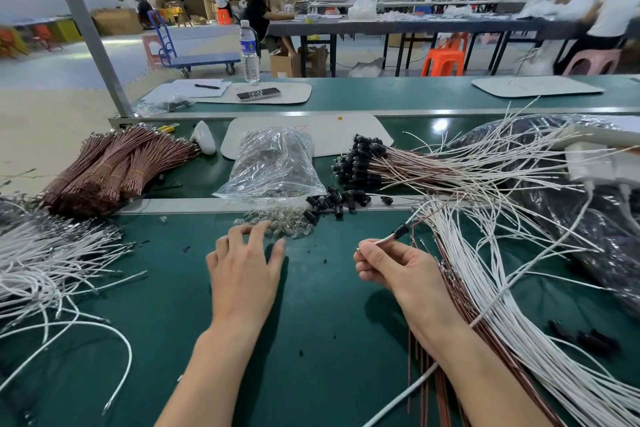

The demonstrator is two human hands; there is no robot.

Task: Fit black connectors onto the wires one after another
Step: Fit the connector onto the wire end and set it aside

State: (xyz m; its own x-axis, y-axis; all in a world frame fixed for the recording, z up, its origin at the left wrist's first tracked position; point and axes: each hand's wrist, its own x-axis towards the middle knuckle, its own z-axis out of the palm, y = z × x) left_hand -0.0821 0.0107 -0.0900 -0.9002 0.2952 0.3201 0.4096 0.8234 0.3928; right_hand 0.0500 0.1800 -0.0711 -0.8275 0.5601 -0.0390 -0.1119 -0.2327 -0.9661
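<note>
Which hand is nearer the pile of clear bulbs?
Left. The left hand has fingertips at the near edge of the bulb pile; the right hand sits off to its right, holding a wire.

Bright, even light; glare on belt [440,125]; edges warped, blurred.

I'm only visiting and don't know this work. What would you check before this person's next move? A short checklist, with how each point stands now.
1. Wire held firmly: ok. The right hand pinches the held wire near its end.
2. Connector on that wire: ok. A black connector sits on it. Whether it is fully seated: cannot tell.
3. Other hand free: ok. The left hand is open, with its fingertips at the small clear parts.
4. Connectors within reach: ok. The loose black connectors lie just beyond those parts.
5. More wires ready: ok. The white wires lie beside the right hand.
</note>
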